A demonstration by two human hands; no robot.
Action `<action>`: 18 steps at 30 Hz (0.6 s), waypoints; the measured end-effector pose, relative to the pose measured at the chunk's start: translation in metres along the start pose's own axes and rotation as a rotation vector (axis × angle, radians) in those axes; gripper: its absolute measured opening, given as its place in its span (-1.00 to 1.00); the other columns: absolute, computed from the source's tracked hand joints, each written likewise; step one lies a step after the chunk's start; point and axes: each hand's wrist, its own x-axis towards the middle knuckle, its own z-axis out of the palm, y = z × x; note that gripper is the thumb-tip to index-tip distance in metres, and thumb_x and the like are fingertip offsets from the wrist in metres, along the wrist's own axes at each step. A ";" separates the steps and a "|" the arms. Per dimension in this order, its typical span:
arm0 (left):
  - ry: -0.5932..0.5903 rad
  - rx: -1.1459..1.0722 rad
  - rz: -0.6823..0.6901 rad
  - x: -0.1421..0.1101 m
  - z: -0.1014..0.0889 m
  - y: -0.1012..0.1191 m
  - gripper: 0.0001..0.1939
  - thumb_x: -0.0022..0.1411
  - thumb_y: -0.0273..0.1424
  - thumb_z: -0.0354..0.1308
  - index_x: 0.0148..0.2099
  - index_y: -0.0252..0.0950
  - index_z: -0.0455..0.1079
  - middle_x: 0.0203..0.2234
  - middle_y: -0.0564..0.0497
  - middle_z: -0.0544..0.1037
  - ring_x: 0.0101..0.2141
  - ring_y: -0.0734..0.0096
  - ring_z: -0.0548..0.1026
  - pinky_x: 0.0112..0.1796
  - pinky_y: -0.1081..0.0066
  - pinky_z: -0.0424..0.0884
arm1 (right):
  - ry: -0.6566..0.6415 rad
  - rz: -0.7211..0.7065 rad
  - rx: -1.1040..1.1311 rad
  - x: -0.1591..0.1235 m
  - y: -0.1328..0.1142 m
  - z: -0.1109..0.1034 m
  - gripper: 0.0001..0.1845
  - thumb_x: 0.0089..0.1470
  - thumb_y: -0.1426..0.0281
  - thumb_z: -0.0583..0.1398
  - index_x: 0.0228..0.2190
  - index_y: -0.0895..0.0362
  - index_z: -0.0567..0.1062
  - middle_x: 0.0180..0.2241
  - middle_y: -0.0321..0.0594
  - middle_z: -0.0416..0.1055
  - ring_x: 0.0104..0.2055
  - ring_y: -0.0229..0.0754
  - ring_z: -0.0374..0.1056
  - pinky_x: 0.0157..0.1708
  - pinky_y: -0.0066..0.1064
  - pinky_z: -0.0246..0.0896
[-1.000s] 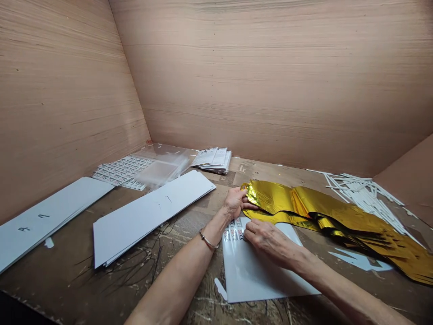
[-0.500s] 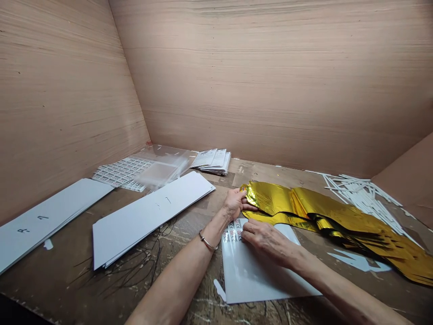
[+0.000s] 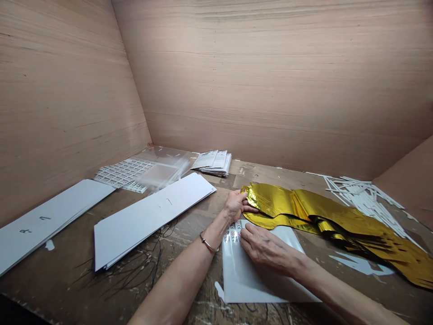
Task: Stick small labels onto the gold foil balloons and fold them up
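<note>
My left hand [image 3: 237, 204] is closed on the crinkled left end of a stack of flat gold foil balloons [image 3: 270, 198]. On my left wrist is a thin metal bangle. Just below, my right hand [image 3: 265, 243] rests over a glossy white sheet [image 3: 250, 286], its fingers curled together. Its fingertips are hidden at the right edge of a few rows of small printed stickers [image 3: 232, 234] near the top of that sheet. Whatever is between them cannot be seen.
Two stacks of long white card [image 3: 149, 221] lie on the left. Behind them are printed label sheets [image 3: 123, 174], clear plastic bags [image 3: 169, 164] and folded leaflets [image 3: 214, 161]. Thin black strings [image 3: 149, 262] lie left of my arm, white sticks [image 3: 365, 194] at right. Wooden walls [image 3: 270, 90] enclose the table.
My right hand has shifted slightly down and to the left over the white sheet. The left hand keeps its hold on the gold foil balloons. The whole view has tilted very slightly.
</note>
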 end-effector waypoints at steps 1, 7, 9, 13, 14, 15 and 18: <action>-0.002 0.000 -0.002 0.000 0.000 0.000 -0.91 0.08 -0.48 0.02 -0.36 -0.44 0.27 -0.56 -0.05 0.44 -0.57 0.45 0.44 -0.42 0.22 0.45 | 0.004 0.003 -0.037 0.000 -0.002 0.001 -0.76 -0.07 0.66 -0.08 -0.43 0.25 0.34 -0.47 -0.12 0.23 -0.42 -0.17 0.12 -0.46 -0.35 0.05; 0.009 -0.008 0.009 0.000 0.001 0.000 -0.93 0.07 -0.50 0.00 -0.38 -0.43 0.26 -0.60 -0.02 0.42 -0.62 0.51 0.40 -0.44 0.24 0.45 | 0.215 0.301 0.426 0.000 0.008 0.018 -0.81 -0.04 0.59 -0.10 -0.52 0.19 0.25 -0.49 -0.15 0.22 -0.46 -0.24 0.12 -0.49 -0.42 0.07; 0.018 -0.007 0.022 0.000 0.001 -0.001 -0.93 0.05 -0.49 0.03 -0.40 -0.42 0.25 -0.62 0.00 0.41 -0.65 0.53 0.38 -0.47 0.28 0.45 | 0.323 0.460 0.664 -0.002 0.022 0.018 -0.82 0.01 0.53 -0.09 -0.55 0.16 0.22 -0.53 -0.21 0.22 -0.48 -0.27 0.14 -0.48 -0.46 0.08; -0.024 -0.013 0.028 0.000 0.000 -0.001 -0.90 0.02 -0.46 0.05 -0.38 -0.43 0.26 -0.60 -0.03 0.43 -0.62 0.50 0.41 -0.47 0.30 0.45 | 0.441 0.700 0.776 -0.005 0.055 0.015 -0.78 0.06 0.42 -0.06 -0.57 0.15 0.23 -0.59 -0.29 0.22 -0.52 -0.30 0.16 -0.49 -0.48 0.06; -0.035 -0.017 0.023 -0.001 0.000 0.000 -0.88 0.02 -0.46 0.05 -0.36 -0.43 0.27 -0.58 -0.05 0.44 -0.60 0.47 0.42 -0.46 0.29 0.45 | 0.469 0.726 0.723 -0.005 0.063 0.016 -0.78 0.07 0.42 -0.06 -0.57 0.15 0.24 -0.58 -0.28 0.22 -0.51 -0.30 0.16 -0.47 -0.47 0.06; -0.039 -0.019 0.020 -0.001 0.000 0.000 -0.87 0.02 -0.45 0.05 -0.35 -0.43 0.27 -0.57 -0.07 0.45 -0.57 0.43 0.44 -0.45 0.27 0.45 | 0.500 0.734 0.652 -0.005 0.070 0.019 -0.78 0.07 0.43 -0.07 -0.56 0.16 0.25 -0.56 -0.27 0.23 -0.49 -0.29 0.16 -0.45 -0.46 0.06; -0.023 -0.013 0.019 -0.001 0.000 0.000 -0.85 0.01 -0.44 0.07 -0.35 -0.44 0.28 -0.57 -0.10 0.45 -0.53 0.35 0.46 -0.45 0.24 0.44 | 0.536 0.700 0.427 -0.002 0.085 0.032 -0.81 0.06 0.49 -0.07 -0.51 0.18 0.27 -0.50 -0.21 0.23 -0.45 -0.26 0.16 -0.40 -0.44 0.06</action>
